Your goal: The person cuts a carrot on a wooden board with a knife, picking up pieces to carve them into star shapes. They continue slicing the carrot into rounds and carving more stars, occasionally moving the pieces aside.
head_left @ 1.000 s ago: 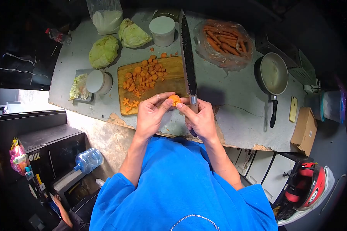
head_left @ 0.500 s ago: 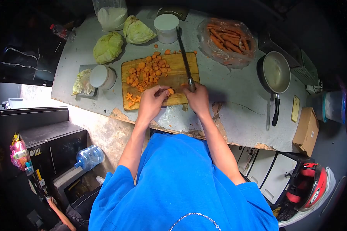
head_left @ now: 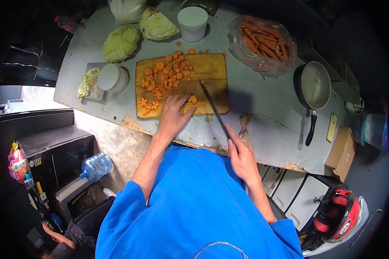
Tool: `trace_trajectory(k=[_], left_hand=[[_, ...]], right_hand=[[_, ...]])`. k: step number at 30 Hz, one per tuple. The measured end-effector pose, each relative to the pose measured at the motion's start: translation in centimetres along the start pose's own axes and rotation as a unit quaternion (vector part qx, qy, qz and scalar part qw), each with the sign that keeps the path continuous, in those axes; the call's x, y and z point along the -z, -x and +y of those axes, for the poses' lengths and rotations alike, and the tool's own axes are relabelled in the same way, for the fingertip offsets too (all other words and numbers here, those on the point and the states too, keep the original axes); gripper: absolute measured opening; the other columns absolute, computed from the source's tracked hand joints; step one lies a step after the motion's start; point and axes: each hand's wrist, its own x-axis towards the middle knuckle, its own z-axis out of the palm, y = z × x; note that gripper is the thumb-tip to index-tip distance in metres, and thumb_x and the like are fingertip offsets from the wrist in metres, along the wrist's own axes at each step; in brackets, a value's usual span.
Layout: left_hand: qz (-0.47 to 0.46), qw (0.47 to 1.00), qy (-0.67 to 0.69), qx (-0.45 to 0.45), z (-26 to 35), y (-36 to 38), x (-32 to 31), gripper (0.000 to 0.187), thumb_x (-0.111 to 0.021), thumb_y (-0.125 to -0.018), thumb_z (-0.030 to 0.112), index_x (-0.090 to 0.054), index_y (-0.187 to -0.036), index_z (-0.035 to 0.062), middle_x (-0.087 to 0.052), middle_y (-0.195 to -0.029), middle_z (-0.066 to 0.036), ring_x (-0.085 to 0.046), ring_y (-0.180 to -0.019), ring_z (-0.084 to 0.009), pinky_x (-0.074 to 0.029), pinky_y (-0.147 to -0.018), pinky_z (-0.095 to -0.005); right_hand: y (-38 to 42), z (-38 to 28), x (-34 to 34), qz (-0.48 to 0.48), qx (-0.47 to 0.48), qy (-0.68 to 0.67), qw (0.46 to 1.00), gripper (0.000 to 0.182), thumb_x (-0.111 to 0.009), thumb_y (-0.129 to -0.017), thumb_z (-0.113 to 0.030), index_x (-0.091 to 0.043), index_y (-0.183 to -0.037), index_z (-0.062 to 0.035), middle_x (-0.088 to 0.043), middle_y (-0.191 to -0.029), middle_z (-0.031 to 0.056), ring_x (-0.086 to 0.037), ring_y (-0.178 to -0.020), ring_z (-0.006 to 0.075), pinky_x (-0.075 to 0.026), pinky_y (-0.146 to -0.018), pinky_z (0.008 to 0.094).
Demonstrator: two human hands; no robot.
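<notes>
your left hand (head_left: 173, 117) rested on the lower edge of the cutting board (head_left: 214, 69) near the middle of the frame, fingers pinching a carrot slice (head_left: 192, 99) against the wood. your right hand (head_left: 242, 157) sat lower, off the table (head_left: 263, 108) edge, fingers wrapped tight around the knife (head_left: 214, 108) handle, blade angled up-left over the board with its tip just beside the slice. the pile of chopped carrot (head_left: 166, 75) lay on the board's upper left, and the bag of whole carrots (head_left: 263, 43) was at upper right.
</notes>
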Motion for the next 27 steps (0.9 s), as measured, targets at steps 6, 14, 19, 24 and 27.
trace_trajectory(k=[6, 14, 19, 24, 27], left_hand=[[0.027, 0.999, 0.014, 0.012, -1.1, 0.4, -1.1, 0.034, -0.080, -0.088, 0.018, -0.075, -0.116, -0.0014, -0.072, -0.112, -0.017, -0.064, -0.105, -0.0345, -0.050, -0.092, -0.0416], [0.056, 0.998, -0.005, -0.002, -0.9, 0.7, -1.6, 0.030, -0.079, -0.089, 0.019, -0.076, -0.114, 0.0011, -0.073, -0.113, -0.012, -0.063, -0.103, -0.0308, -0.046, -0.091, -0.0415], [-0.015, 0.998, 0.002, -0.062, -1.8, -0.2, -0.6, 0.040, -0.081, -0.088, 0.020, -0.075, -0.123, 0.0029, -0.073, -0.113, -0.013, -0.063, -0.104, -0.0311, -0.050, -0.094, -0.0408], [-0.027, 0.999, 0.042, -0.012, -1.2, -0.3, -0.4, 0.049, -0.081, -0.089, 0.022, -0.070, -0.134, 0.0073, -0.073, -0.114, -0.012, -0.061, -0.104, -0.0280, -0.049, -0.095, -0.0387], [-0.051, 0.999, 0.012, 0.001, -1.5, -0.3, -0.3, 0.052, -0.079, -0.091, 0.023, -0.067, -0.139, 0.0090, -0.073, -0.117, -0.011, -0.059, -0.106, -0.0266, -0.046, -0.097, -0.0384]], right_hand=[[3.3, -0.3, -0.7, -0.034, 0.001, -0.001, 0.999, 0.051, -0.056, -0.105, -0.016, -0.051, -0.155, -0.0241, -0.073, -0.097, 0.0281, -0.072, -0.089, 0.0455, -0.055, -0.082, 0.0479], [4.0, 0.3, -0.8, -0.017, 0.018, 0.017, 1.000, 0.049, -0.056, -0.105, -0.015, -0.053, -0.154, -0.0223, -0.073, -0.101, 0.0276, -0.075, -0.087, 0.0380, -0.055, -0.084, 0.0404], [4.2, 0.3, 2.2, -0.048, -0.020, 0.046, 0.998, 0.048, -0.057, -0.103, -0.014, -0.057, -0.151, -0.0226, -0.074, -0.103, 0.0267, -0.074, -0.095, 0.0407, -0.056, -0.085, 0.0440], [4.1, 2.5, 2.9, -0.022, 0.081, 0.053, 0.995, 0.051, -0.059, -0.100, -0.010, -0.058, -0.150, -0.0196, -0.075, -0.097, 0.0240, -0.075, -0.083, 0.0349, -0.057, -0.081, 0.0407], [3.8, 2.4, 2.9, -0.032, 0.064, 0.061, 0.996, 0.052, -0.059, -0.100, -0.010, -0.057, -0.151, -0.0199, -0.075, -0.095, 0.0238, -0.074, -0.081, 0.0353, -0.057, -0.080, 0.0407]])
